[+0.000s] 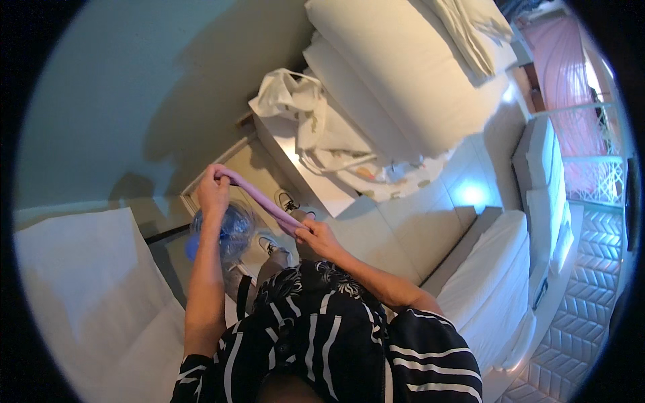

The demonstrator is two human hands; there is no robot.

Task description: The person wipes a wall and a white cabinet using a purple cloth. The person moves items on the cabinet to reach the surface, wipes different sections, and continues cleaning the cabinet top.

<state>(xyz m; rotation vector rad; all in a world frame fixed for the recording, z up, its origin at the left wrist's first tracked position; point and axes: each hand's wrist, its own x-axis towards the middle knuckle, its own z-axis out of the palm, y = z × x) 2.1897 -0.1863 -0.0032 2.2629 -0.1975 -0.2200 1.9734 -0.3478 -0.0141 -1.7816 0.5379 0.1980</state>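
Note:
A pink strip of cloth [259,199], rolled or folded lengthwise, stretches slantwise between my two hands. My left hand [213,189], the higher one in the picture, is closed round one end, beside the wall. Lower and to the right, my right hand [317,239] grips the other end, in front of my body. Below the cloth, near my left forearm, a clear plastic bag with something blue in it [232,226] lies near my feet. Whether the cloth is one piece or a folded garment, I cannot tell.
A white box-like piece of furniture [327,194] bears a patterned cloth [315,123] and thick white bedding [393,75]. A white-covered surface [95,282] is at the left. White-covered mattresses or cushions [489,282] stand at the right, before a pink curtain [559,85].

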